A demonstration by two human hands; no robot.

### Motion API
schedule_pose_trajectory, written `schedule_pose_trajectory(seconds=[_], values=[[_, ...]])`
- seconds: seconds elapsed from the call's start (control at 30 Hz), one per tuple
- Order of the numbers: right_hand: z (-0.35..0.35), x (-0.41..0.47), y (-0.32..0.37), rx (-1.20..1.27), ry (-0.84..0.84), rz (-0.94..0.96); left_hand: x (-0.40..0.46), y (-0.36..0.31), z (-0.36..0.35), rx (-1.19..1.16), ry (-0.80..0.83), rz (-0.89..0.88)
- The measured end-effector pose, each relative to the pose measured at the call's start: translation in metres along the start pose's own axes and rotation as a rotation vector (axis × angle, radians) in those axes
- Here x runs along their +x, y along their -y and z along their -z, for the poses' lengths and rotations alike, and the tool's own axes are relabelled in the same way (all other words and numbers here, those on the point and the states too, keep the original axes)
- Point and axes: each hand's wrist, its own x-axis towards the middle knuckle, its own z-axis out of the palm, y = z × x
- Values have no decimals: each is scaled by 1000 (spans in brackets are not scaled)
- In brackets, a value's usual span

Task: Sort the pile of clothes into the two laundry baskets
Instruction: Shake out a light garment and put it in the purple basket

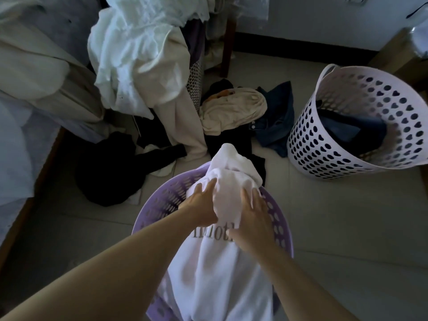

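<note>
Near basket (281,218) sitting closest on the floor (335,216), a garment (215,262) lying in it; second basket (308,126) standing far right; clothes pile (234,112) lying between and behind them.

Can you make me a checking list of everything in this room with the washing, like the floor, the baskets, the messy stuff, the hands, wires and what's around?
Surface: pale tiled floor.
Job's things: purple basket holds a white garment with grey lettering; pink basket holds dark clothes.
Clutter: cream garment, blue denim and black clothes lie on the floor; white clothes pile heaped up behind.
Hands: left hand and right hand both rest on the white garment, fingers fairly straight.
Cables: nothing seen.
Surroundings: bed edge left, white wall behind.
</note>
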Motion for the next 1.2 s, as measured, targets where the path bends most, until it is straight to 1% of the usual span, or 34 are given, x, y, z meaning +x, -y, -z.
schedule_pose_trajectory(seconds=[0.07,0.13,0.23,0.3,0.4,0.47,0.57,0.73,0.8,0.87,0.93,0.97,1.0,1.03,1.07,1.13,1.2], values=[[1,20,1,-15,-42,52,10,0,-6,30,3,-5],[4,42,4,-21,-74,70,21,-1,-9,25,-32,24],[8,82,4,56,-96,-60,46,3,-9,-55,-112,61],[9,103,0,118,-65,-136,59,2,-5,-56,-130,18],[-1,125,-7,123,-1,-141,72,-4,-5,-12,-147,-41],[-8,133,-7,80,-6,-143,77,-9,-6,-73,-173,-42],[-12,139,-5,19,-84,-145,81,-10,-5,-116,-247,-62],[-10,131,-7,205,-285,-100,76,-3,-14,-155,-330,-155],[-7,128,-7,196,-320,-93,72,-4,-17,-156,-354,-156],[-6,119,-4,108,-399,-9,68,-6,-16,-130,-375,-176],[-9,110,-2,-5,-475,191,64,-9,-11,-68,-388,-212],[-10,106,-2,-73,-450,268,61,-10,-9,-30,-386,-238],[-10,103,0,-129,-403,304,58,-11,-6,4,-387,-268],[-9,104,0,-159,-394,312,55,-12,-4,27,-394,-293],[-5,105,1,-162,-388,305,53,-13,-1,25,-404,-313],[5,103,5,-194,-311,309,48,-14,1,-35,-402,-341],[6,98,2,-249,-318,395,41,-12,-4,-68,-371,-372]])
